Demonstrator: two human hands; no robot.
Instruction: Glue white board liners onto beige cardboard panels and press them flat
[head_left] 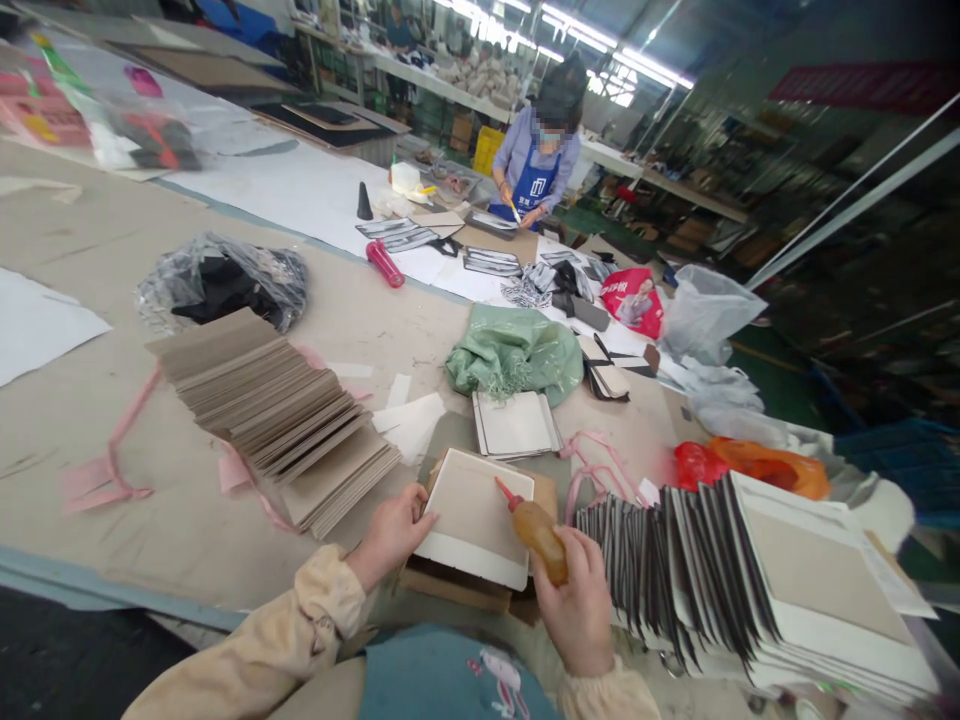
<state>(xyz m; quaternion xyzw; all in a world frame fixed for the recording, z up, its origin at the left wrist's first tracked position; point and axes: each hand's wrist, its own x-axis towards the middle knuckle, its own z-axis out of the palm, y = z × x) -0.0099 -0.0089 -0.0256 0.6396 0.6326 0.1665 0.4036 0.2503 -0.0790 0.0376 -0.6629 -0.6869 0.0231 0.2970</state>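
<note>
In front of me a white-edged panel with a beige face [472, 500] lies on a piece of brown cardboard [457, 587]. My left hand [395, 530] grips the panel's left edge between thumb and fingers. An amber glue bottle with a red nozzle [541, 540] is in my right hand [577, 605], its fingers wrapped round the body. The nozzle points up and left over the panel; whether its tip touches the surface I cannot tell. Just beyond the panel lie several smaller white-edged panels [515, 424].
At left leans a fanned stack of brown boards [277, 410]. Dark-edged panels [690, 580] stand packed at right. A green bag [514, 352], pink straps [120, 450] and a black-filled clear bag [225, 280] lie about. Across the table a person in a blue apron [536, 180] works.
</note>
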